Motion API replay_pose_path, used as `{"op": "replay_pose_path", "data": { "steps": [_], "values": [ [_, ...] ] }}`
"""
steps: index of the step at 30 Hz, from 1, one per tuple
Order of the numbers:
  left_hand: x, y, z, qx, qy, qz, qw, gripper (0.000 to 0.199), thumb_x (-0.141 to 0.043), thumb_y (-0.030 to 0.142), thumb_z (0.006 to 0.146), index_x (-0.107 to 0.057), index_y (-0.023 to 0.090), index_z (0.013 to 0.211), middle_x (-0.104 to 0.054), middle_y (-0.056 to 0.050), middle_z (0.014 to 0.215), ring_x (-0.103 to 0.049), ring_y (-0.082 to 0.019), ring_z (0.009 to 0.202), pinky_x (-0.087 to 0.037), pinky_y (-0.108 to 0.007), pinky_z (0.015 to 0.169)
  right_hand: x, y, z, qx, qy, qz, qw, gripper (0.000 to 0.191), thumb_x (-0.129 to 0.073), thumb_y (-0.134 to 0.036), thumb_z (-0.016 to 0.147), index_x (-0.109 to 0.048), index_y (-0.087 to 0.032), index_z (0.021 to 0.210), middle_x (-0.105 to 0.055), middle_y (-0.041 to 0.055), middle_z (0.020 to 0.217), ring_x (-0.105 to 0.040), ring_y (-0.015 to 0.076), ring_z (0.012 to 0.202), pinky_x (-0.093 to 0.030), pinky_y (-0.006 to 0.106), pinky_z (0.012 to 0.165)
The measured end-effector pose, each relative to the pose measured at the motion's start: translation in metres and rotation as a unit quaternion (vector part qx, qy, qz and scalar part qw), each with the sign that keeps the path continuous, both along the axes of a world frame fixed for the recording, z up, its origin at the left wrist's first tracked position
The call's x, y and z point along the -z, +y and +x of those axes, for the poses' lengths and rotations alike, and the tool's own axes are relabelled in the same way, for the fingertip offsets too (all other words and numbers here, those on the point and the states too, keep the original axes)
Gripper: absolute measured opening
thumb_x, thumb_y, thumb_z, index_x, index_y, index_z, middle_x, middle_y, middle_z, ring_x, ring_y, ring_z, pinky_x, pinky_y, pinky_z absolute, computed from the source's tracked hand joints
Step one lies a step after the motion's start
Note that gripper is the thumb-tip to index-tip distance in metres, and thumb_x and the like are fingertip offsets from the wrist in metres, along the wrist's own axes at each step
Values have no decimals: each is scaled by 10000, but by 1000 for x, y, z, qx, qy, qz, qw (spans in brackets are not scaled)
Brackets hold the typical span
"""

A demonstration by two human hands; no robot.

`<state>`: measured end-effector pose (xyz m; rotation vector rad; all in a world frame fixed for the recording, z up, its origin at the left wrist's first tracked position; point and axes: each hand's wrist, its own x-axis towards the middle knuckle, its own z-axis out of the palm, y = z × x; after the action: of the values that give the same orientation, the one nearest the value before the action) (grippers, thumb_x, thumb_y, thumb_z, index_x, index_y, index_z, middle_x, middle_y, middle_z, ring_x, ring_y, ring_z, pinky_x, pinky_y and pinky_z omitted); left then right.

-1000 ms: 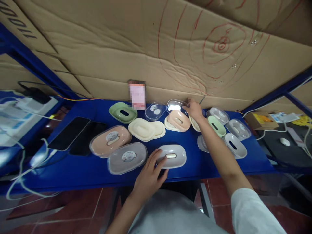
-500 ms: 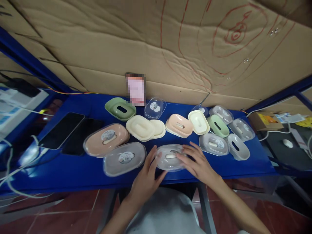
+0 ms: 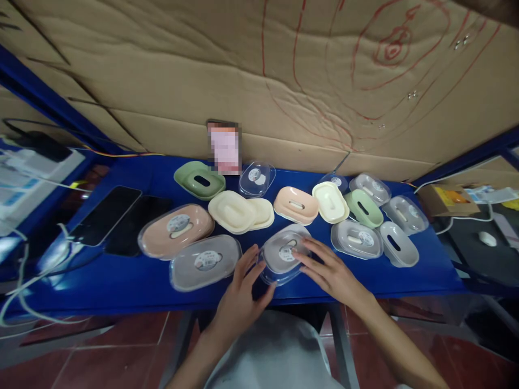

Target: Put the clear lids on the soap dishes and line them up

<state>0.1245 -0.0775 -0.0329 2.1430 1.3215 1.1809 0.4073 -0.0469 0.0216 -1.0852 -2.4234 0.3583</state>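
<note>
Near the front edge of the table, a grey soap dish (image 3: 272,258) lies beneath a clear plastic lid (image 3: 279,279) with a round label. The lid looks askew, its front edge reaching past the grey part. My left hand (image 3: 245,289) has its thumb and fingers around the lid's left end. At the right end, the fingertips of my right hand (image 3: 330,273) press on the lid. Left of these sits a lidded grey dish (image 3: 182,273), and behind it a lidded pink dish (image 3: 156,237). A pink dish without a lid (image 3: 286,208) is just beyond my hands.
Cream pieces (image 3: 231,213), a green dish (image 3: 184,178) and a spare clear lid (image 3: 259,186) lie farther back. Several dishes cluster at right, including an uncovered grey one (image 3: 405,254). Two phones (image 3: 107,213) lie left. A cardboard wall (image 3: 162,81) closes the back.
The clear lid has turned and shifted between my hands, and its label now shows over the grey dish. Both hands stay at its ends.
</note>
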Motion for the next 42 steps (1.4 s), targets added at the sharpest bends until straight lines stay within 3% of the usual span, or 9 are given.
{"op": "replay_pose_path", "data": {
  "steps": [4,9,13,18,21,25,31,37,42],
  "values": [
    [-15,-1,4,8,34,-6,999,634,-729,323,1003,-422,221,1548,-353,-221,1696,-484,-344,1534,-582,-506,1131,2,4,3,20,55,41,997,643,-590,-82,1047,-490,-370,1614,-549,89,1594,-466,296,1553,-486,555,1241],
    [-26,8,16,12,97,30,995,418,-680,372,1030,-564,213,1399,-505,-193,1574,-532,-355,1487,-538,-535,1176,8,12,7,32,54,-24,998,549,-575,-152,1072,-517,-336,1586,-425,88,1699,-380,298,1602,-441,559,1270],
    [-20,13,23,-28,96,26,995,373,-689,344,1022,-579,207,1351,-423,-209,1629,-469,-395,1534,-534,-557,1174,15,20,2,19,21,-88,996,551,-562,-256,1097,-440,-294,1633,-331,106,1756,-296,293,1639,-402,554,1288],
    [-19,19,24,-72,76,-7,994,508,-676,354,1033,-497,247,1496,-409,-215,1645,-612,-358,1397,-611,-520,1069,19,28,-2,33,33,-24,999,593,-538,-242,1102,-397,-359,1667,-500,112,1627,-468,278,1535,-484,516,1232],
    [-20,21,20,-59,76,-13,995,500,-633,310,1057,-477,257,1529,-478,-196,1613,-619,-332,1393,-598,-507,1090,17,28,-3,51,18,10,998,597,-580,-253,1083,-434,-373,1650,-576,122,1499,-544,299,1428,-528,532,1176],
    [-18,18,18,-48,74,-20,996,582,-667,355,1039,-437,235,1560,-464,-205,1639,-523,-352,1504,-529,-536,1178,16,27,-4,31,12,7,999,633,-663,-331,1048,-446,-362,1641,-534,126,1502,-444,340,1517,-478,585,1219],
    [-15,21,21,-45,65,-28,996,602,-619,352,1066,-363,232,1597,-454,-208,1658,-497,-335,1532,-523,-521,1187,16,34,-5,8,15,10,1000,568,-561,-273,1096,-437,-377,1640,-520,123,1444,-492,278,1486,-511,495,1203],
    [-12,23,19,-36,97,-30,994,650,-572,366,1085,-300,265,1666,-418,-201,1685,-484,-352,1539,-501,-541,1203,11,37,-6,11,-49,2,999,654,-680,-411,1029,-452,-353,1639,-403,142,1666,-437,340,1514,-493,567,1201],
    [-9,22,18,-45,92,-45,994,653,-524,379,1104,-261,262,1690,-421,-211,1677,-491,-360,1532,-510,-549,1189,10,41,-8,10,-78,32,996,629,-678,-387,1030,-476,-361,1626,-494,134,1631,-494,339,1472,-496,578,1191]
  ]
}}
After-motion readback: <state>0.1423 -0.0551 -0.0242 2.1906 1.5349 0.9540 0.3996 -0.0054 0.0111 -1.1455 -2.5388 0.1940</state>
